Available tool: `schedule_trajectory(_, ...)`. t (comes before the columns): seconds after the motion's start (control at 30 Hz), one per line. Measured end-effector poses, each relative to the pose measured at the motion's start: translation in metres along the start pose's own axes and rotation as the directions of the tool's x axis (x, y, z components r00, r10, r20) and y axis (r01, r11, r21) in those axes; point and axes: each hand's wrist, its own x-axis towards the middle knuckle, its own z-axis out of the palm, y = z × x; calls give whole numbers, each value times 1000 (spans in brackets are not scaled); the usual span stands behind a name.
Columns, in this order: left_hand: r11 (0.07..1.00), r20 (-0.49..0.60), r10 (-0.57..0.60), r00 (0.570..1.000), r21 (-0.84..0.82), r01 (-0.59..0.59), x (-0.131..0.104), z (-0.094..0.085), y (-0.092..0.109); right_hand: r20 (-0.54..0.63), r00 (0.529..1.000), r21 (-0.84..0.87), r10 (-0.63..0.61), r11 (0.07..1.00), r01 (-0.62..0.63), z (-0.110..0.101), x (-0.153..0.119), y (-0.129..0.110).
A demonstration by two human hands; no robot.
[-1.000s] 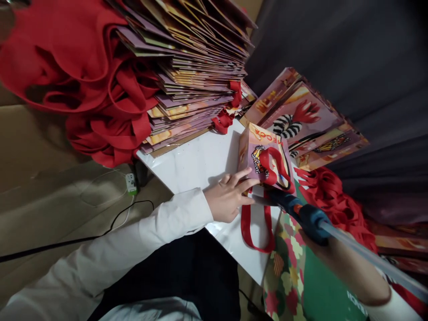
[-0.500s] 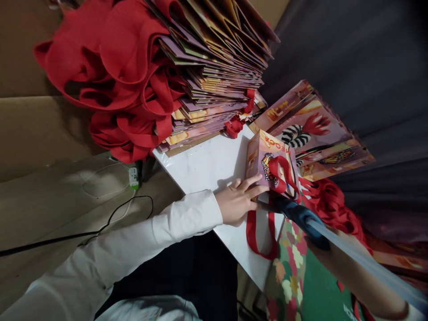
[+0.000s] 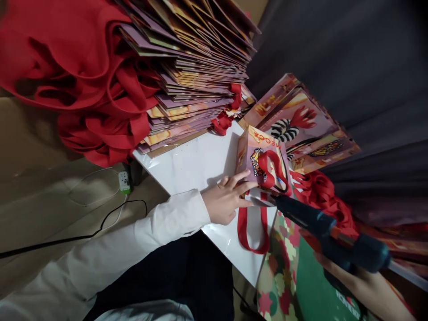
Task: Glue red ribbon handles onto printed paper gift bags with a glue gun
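A small printed paper gift bag lies on the white tabletop, its opening towards me. One red ribbon handle lies over its upper face; the other red handle loops down over the table. My left hand grips the bag's near edge, its fingers spread along the rim. In my right hand is a dark glue gun with a clear stick coming out of its back. The nozzle points into the bag's opening, close to the inner wall; whether it touches is unclear.
A tall stack of folded bags with bunched red handles stands at the upper left. More flat bags lie behind the small bag. Red ribbons and a green bag are at right. A power strip sits below.
The glue gun has swung lower and shows more of its body, my right hand moving down with it. White inside the bag's opening is now visible. The whole view has shifted slightly.
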Motion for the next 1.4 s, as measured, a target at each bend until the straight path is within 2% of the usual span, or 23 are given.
schedule_trajectory(0.1, 1000, 4, 9, 1000, 0, -9, 0, 1, -2, 1, 999, 82, 45, 996, -45, 14, 6, -2)
schedule_trajectory(0.13, 1000, 6, 8, 1000, -1, -8, 0, 1, -3, -18, 998, 142, 62, 988, -58, 19, 11, -3)
schedule_trajectory(0.2, 1000, 14, 9, 1000, 1, -9, -1, 0, -4, 14, 998, 280, 65, 958, -66, 28, 24, -5)
schedule_trajectory(0.3, 1000, 22, 12, 1000, 10, -12, -3, -2, -6, 155, 988, 396, 12, 915, -74, 37, 44, -7)
schedule_trajectory(0.43, 999, 35, 20, 999, 34, -21, -5, -5, -8, 234, 967, 475, -101, 879, -23, 46, 67, -10)
schedule_trajectory(0.5, 999, 38, 22, 999, 43, -24, -5, -6, -8, 224, 962, 465, -155, 884, 35, 50, 76, -12)
schedule_trajectory(0.63, 999, 31, 25, 999, 32, -26, -5, -6, -10, 103, 958, 394, -268, 895, 208, 56, 88, -15)
schedule_trajectory(0.7, 999, 35, 23, 999, 31, -24, -5, -7, -10, 96, 951, 386, -294, 891, 237, 57, 91, -16)
schedule_trajectory(0.8, 999, 53, 24, 998, 46, -26, -4, -8, -10, 121, 947, 370, -298, 899, 236, 57, 92, -16)
schedule_trajectory(0.93, 996, 63, 38, 997, 80, -43, -3, -7, -12, 88, 955, 347, -282, 907, 236, 54, 90, -15)
schedule_trajectory(1.1, 996, 60, 47, 997, 70, -51, -4, -7, -12, 158, 967, 356, -201, 925, 134, 51, 82, -12)
schedule_trajectory(1.27, 999, 74, 21, 997, 45, -24, -4, -7, -11, 100, 977, 303, -186, 942, 148, 43, 77, -12)
schedule_trajectory(1.4, 999, 65, 36, 997, 35, -39, -3, -5, -13, 136, 979, 315, -152, 944, 103, 41, 74, -12)
